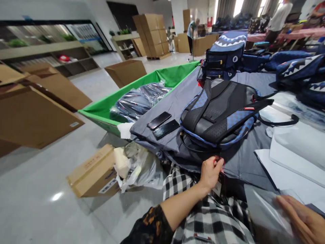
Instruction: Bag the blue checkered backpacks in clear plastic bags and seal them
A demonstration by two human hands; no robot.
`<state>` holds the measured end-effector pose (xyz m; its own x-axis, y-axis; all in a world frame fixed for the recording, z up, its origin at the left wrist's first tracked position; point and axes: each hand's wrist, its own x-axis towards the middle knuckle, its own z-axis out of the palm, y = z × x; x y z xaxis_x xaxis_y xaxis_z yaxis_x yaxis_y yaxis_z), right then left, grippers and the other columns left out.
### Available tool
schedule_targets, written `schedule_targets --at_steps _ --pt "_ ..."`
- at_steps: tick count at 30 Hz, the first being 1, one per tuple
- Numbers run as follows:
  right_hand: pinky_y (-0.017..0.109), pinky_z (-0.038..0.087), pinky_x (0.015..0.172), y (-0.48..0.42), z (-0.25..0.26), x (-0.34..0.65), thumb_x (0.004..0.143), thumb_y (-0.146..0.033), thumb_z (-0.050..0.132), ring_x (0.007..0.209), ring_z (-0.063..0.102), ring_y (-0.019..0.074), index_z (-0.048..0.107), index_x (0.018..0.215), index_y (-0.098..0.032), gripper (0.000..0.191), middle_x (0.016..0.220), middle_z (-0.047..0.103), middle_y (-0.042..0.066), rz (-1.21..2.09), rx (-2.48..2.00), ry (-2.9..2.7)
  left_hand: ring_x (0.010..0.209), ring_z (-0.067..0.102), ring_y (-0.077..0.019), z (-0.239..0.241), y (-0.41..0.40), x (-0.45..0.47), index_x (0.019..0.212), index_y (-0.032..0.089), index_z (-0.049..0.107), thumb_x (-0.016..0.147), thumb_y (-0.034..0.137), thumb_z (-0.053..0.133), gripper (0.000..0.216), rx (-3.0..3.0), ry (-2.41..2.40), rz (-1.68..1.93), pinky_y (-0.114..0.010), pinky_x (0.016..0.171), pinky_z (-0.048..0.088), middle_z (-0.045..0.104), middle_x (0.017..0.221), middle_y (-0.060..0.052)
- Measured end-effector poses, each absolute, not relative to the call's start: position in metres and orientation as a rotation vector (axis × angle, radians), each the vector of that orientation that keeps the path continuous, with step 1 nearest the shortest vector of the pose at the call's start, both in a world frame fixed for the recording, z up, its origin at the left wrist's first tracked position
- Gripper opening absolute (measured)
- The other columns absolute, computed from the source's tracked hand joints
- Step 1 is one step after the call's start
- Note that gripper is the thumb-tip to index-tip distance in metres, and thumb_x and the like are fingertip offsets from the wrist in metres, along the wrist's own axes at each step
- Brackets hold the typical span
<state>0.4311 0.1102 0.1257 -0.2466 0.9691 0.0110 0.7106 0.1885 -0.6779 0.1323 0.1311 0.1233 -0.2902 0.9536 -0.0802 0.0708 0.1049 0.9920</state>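
Observation:
A blue and black backpack (220,113) lies back-side up on the grey cloth-covered table (175,98), straps facing me. My left hand (211,173) is closed at the table's near edge, pinching a small red loop with a hang tag below it. At the lower right my right hand (303,218) lies flat, fingers stretched out, on a clear plastic bag (266,213). Two black phones (164,124) rest on the cloth left of the backpack.
A green bin (101,110) with bagged backpacks stands left of the table. More shark-print backpacks (227,51) lie at the far end. Cardboard boxes (93,173) and plastic waste sit on the floor. White sheets (291,166) lie right. People stand far back.

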Motion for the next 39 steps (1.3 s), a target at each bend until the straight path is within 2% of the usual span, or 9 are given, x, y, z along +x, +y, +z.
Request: schedule_targets --at_steps 6,10,15,19,22,26,29,34,39 --pt "0.031 0.051 0.059 0.174 0.169 0.337 0.082 -0.073 0.053 0.065 0.067 0.024 0.076 0.076 -0.026 0.052 0.076 0.075 0.005 0.846 -1.352 -2.326 0.049 0.04 -0.0088 0.148 0.111 0.099 0.061 0.017 0.063 0.074 0.075 0.067 0.06 0.74 1.357 1.437 -0.023 0.052 0.032 0.046 0.051 0.005" --pt "0.026 0.034 0.05 0.204 0.167 0.275 0.072 -0.068 0.059 0.053 0.045 0.0147 0.056 0.053 -0.021 0.051 0.052 0.052 -0.001 1.363 -1.209 -2.371 0.069 0.061 -0.0161 0.163 0.098 0.114 0.079 0.017 0.073 0.086 0.057 0.067 0.041 0.967 1.297 1.467 -0.026 0.067 0.048 0.067 0.072 -0.003" --pt "0.026 0.029 0.047 0.225 0.164 0.258 0.07 -0.073 0.056 0.052 0.032 0.0116 0.047 0.055 -0.023 0.053 0.051 0.041 -0.003 1.437 -1.302 -2.089 0.086 0.068 -0.0209 0.145 0.087 0.131 0.12 0.022 0.07 0.097 0.028 0.06 0.026 1.831 1.614 1.031 -0.031 0.081 0.053 0.073 0.096 -0.007" --pt "0.026 0.029 0.045 0.222 0.17 0.263 0.065 -0.08 0.062 0.049 0.031 0.0109 0.048 0.053 -0.023 0.06 0.049 0.042 -0.002 1.446 -1.356 -1.917 0.083 0.064 -0.0213 0.133 0.09 0.128 0.114 0.02 0.068 0.098 0.023 0.057 0.02 2.283 1.916 0.636 -0.033 0.072 0.051 0.067 0.094 -0.007" --pt "0.026 0.035 0.046 0.214 0.176 0.256 0.065 -0.074 0.067 0.049 0.037 0.0116 0.051 0.053 -0.022 0.055 0.05 0.048 -0.001 1.337 -1.361 -1.957 0.098 0.062 -0.0252 0.132 0.089 0.127 0.106 0.018 0.069 0.097 0.03 0.061 0.017 2.322 1.911 0.804 -0.038 0.08 0.053 0.065 0.113 -0.012" --pt "0.027 0.039 0.047 0.212 0.177 0.248 0.061 -0.055 0.069 0.051 0.046 0.0148 0.059 0.056 -0.021 0.036 0.053 0.058 0.001 1.197 -1.366 -2.022 0.12 0.057 -0.0253 0.125 0.082 0.128 0.122 0.021 0.062 0.095 0.031 0.062 0.029 1.61 1.802 1.405 -0.044 0.105 0.049 0.059 0.128 -0.012" --pt "0.028 0.043 0.05 0.218 0.173 0.25 0.062 -0.048 0.064 0.054 0.051 0.0162 0.064 0.06 -0.021 0.028 0.057 0.062 0.001 1.178 -1.317 -2.049 0.124 0.059 -0.0255 0.122 0.086 0.128 0.122 0.02 0.059 0.088 0.041 0.071 0.041 0.824 1.506 1.679 -0.043 0.109 0.047 0.061 0.13 -0.013" --pt "0.029 0.046 0.052 0.222 0.168 0.252 0.061 -0.048 0.062 0.055 0.054 0.0177 0.067 0.065 -0.019 0.03 0.06 0.065 0.002 1.22 -1.321 -2.061 0.097 0.071 -0.0272 0.132 0.114 0.135 0.103 0.013 0.067 0.061 0.053 0.091 0.062 0.181 0.856 1.616 -0.042 0.095 0.052 0.075 0.104 -0.015" --pt "0.031 0.047 0.051 0.226 0.173 0.26 0.068 -0.06 0.062 0.055 0.056 0.0199 0.063 0.062 -0.02 0.04 0.058 0.062 0.004 1.146 -1.335 -2.253 0.07 0.066 -0.0175 0.13 0.136 0.145 0.082 0.017 0.064 0.058 0.031 0.087 0.036 -0.159 1.02 1.564 -0.033 0.073 0.052 0.071 0.08 -0.005"
